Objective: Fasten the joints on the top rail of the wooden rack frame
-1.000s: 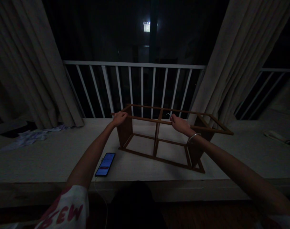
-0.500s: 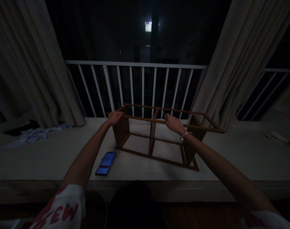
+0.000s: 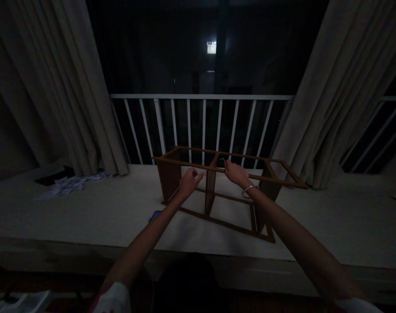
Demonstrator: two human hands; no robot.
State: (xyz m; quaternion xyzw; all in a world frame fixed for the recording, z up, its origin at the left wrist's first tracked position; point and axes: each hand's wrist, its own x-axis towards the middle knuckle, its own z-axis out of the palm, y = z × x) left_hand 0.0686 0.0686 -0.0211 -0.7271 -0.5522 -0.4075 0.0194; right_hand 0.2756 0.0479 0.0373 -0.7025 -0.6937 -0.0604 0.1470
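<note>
A brown wooden frame (image 3: 171, 174) with upright panels stands on a pale ledge (image 3: 96, 213) before a railing. My right hand (image 3: 234, 172) is closed on a small thin metal tool (image 3: 221, 160) at the frame's top front rail, near the middle upright. A bangle circles that wrist. My left hand (image 3: 188, 181) hovers in front of the frame, just below the top rail, fingers loosely curled and holding nothing. A phone (image 3: 154, 215) with a lit screen lies on the ledge, mostly hidden behind my left forearm.
A white railing (image 3: 201, 96) runs behind the ledge, with darkness and a distant light beyond. Curtains (image 3: 70, 100) hang at left and right. Crumpled papers (image 3: 69, 184) and a dark flat object lie at the ledge's left.
My left hand let go of the frame's left corner and moved right and down, toward the middle. The right hand stayed on the top rail. The view shifted left.
</note>
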